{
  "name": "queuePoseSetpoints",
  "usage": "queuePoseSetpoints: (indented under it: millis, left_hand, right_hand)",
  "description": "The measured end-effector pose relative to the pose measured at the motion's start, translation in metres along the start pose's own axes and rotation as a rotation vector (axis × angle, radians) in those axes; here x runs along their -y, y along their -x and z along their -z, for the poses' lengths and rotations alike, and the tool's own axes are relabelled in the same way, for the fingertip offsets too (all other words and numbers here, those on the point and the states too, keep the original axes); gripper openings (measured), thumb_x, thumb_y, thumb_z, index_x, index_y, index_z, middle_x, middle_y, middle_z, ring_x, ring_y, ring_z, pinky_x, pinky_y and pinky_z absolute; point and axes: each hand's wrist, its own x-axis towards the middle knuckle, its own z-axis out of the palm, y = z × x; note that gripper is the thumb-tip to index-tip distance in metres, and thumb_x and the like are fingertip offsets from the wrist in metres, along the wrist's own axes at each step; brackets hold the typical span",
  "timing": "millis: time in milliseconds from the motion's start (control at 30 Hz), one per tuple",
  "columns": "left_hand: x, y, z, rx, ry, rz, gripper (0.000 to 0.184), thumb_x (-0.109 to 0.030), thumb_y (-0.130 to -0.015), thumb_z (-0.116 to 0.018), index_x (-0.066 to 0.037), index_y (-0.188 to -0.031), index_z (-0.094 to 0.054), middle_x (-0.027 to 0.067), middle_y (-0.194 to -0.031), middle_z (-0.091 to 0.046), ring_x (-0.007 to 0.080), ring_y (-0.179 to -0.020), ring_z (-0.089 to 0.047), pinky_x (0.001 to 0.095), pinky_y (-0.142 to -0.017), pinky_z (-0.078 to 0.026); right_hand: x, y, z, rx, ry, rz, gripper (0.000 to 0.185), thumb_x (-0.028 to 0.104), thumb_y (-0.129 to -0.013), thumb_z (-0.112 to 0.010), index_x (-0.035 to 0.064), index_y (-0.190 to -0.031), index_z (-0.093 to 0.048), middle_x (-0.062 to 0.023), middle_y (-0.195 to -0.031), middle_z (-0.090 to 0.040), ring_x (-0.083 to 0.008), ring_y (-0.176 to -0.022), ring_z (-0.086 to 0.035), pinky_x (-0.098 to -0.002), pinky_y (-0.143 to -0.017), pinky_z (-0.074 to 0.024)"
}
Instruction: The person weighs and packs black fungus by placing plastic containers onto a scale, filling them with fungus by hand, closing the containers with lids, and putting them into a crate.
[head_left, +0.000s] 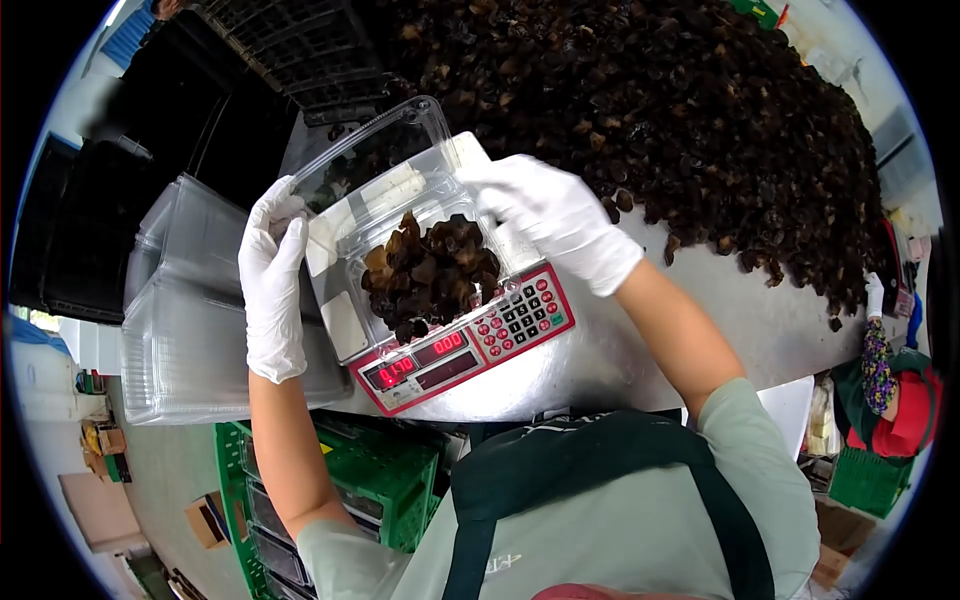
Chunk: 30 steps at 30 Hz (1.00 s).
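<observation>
An open clear plastic box (350,262) rests on a red and white scale (548,312), its lid raised on the far side. Dark brown wood-ear-like pieces (430,270) lie inside. The scale's red digits are lit. My left hand (273,270), in a white glove, is at the box's left edge near the lid, thumb and fingers pinched together; whatever lies between them is hidden. My right hand (545,210), also gloved, is at the box's right side with its fingers bent and blurred, so its grip cannot be made out.
A large heap of dark pieces (650,120) covers the far side of the metal table (700,310). Stacked clear boxes (190,340) stand at the left. A black crate (290,50) lies beyond, green crates (380,480) below. Another person (895,400) is at the far right.
</observation>
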Motion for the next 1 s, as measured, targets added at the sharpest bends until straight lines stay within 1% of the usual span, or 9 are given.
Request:
queuePoseSetpoints:
  millis: [100, 233, 367, 467, 600, 633, 767, 900, 1000]
  left_hand:
    - [-0.005, 0.007, 0.0, -0.001, -0.024, -0.017, 0.042, -0.009, -0.101, -0.06, -0.001, -0.142, -0.058, 0.0045, -0.121, -0.062, 0.0117, -0.112, -0.057, 0.0284, -0.104, -0.043]
    - [-0.037, 0.032, -0.013, -0.041, -0.027, 0.053, 0.04, -0.022, -0.108, -0.052, -0.001, -0.141, -0.058, 0.0046, -0.125, -0.064, 0.0128, -0.118, -0.057, 0.0302, -0.108, -0.04]
    - [-0.049, 0.062, 0.001, 0.102, -0.217, -0.043, 0.035, -0.02, -0.108, -0.047, -0.001, -0.132, -0.063, 0.0094, -0.123, -0.062, 0.0166, -0.114, -0.057, 0.0314, -0.105, -0.041]
    - [-0.041, 0.09, 0.0, 0.121, -0.367, -0.035, 0.025, -0.005, -0.097, -0.056, 0.0, -0.115, -0.072, 0.0113, -0.115, -0.061, 0.0204, -0.108, -0.058, 0.0321, -0.097, -0.046]
    - [-0.022, 0.124, -0.011, 0.181, -0.46, 0.002, 0.032, 0.0, -0.089, -0.065, 0.0, -0.12, -0.07, 0.0131, -0.115, -0.061, 0.0241, -0.11, -0.058, 0.0346, -0.098, -0.047]
    - [-0.018, 0.128, -0.012, 0.192, -0.409, -0.065, 0.04, 0.0, -0.092, -0.062, -0.001, -0.132, -0.063, 0.0105, -0.127, -0.052, 0.0173, -0.112, -0.052, 0.0314, -0.103, -0.043]
    - [-0.039, 0.106, -0.018, 0.051, -0.444, -0.092, 0.05, -0.01, -0.098, -0.058, -0.005, -0.147, -0.053, 0.0152, -0.136, -0.051, 0.0254, -0.126, -0.051, 0.0376, -0.111, -0.039]
    - [-0.039, 0.082, -0.024, -0.081, -0.406, -0.176, 0.063, -0.012, -0.1, -0.056, -0.005, -0.159, -0.035, 0.0155, -0.156, -0.04, 0.0291, -0.141, -0.044, 0.0413, -0.116, -0.036]
    - [-0.034, 0.07, -0.025, -0.073, -0.622, -0.338, 0.062, -0.007, -0.096, -0.061, -0.004, -0.155, -0.041, 0.0187, -0.154, -0.039, 0.032, -0.142, -0.043, 0.0427, -0.118, -0.034]
  right_hand:
    - [-0.022, 0.024, 0.035, -0.201, -0.188, -0.349, 0.035, 0.035, -0.103, -0.06, 0.0153, -0.129, -0.071, -0.0121, -0.121, -0.072, -0.026, -0.105, -0.071, -0.0349, -0.094, -0.0546]
    - [-0.086, 0.074, 0.07, 0.029, 0.539, -0.571, 0.043, 0.026, -0.092, -0.072, 0.0162, -0.133, -0.068, -0.011, -0.143, -0.061, -0.0287, -0.124, -0.063, -0.0399, -0.104, -0.0511]
    - [-0.09, 0.108, 0.064, -0.038, 0.805, -0.475, 0.052, 0.019, -0.086, -0.076, 0.0155, -0.136, -0.065, -0.0103, -0.147, -0.055, -0.0312, -0.135, -0.051, -0.0413, -0.107, -0.0495]
    - [-0.079, 0.105, 0.044, -0.245, 0.38, -0.242, 0.045, 0.017, -0.089, -0.073, 0.0134, -0.134, -0.066, -0.0109, -0.132, -0.064, -0.0272, -0.121, -0.061, -0.0352, -0.101, -0.0524]
    - [-0.017, 0.084, 0.013, 0.008, -0.195, -0.385, 0.039, 0.03, -0.098, -0.068, 0.0116, -0.133, -0.066, -0.0089, -0.1, -0.072, -0.0156, -0.086, -0.068, -0.0321, -0.079, -0.0554]
    - [-0.016, 0.079, 0.007, 0.092, -0.288, -0.433, 0.038, 0.033, -0.1, -0.067, 0.0119, -0.131, -0.067, -0.0082, -0.096, -0.073, -0.0148, -0.082, -0.068, -0.0329, -0.076, -0.0553]
    - [-0.004, 0.049, -0.007, 0.052, -0.017, -0.242, 0.028, 0.016, -0.099, -0.064, 0.0114, -0.126, -0.068, -0.0043, -0.092, -0.073, -0.0084, -0.078, -0.064, -0.0258, -0.075, -0.0535]
    - [-0.018, 0.012, -0.026, -0.077, 0.452, 0.264, 0.021, 0.016, -0.095, -0.065, 0.0111, -0.113, -0.072, -0.0081, -0.097, -0.067, -0.0249, -0.078, -0.07, -0.0364, -0.072, -0.0579]
    - [-0.007, -0.004, -0.034, -0.004, 0.597, 0.206, 0.015, 0.013, -0.092, -0.064, 0.0094, -0.105, -0.071, -0.012, -0.1, -0.065, -0.033, -0.081, -0.069, -0.0438, -0.073, -0.0583]
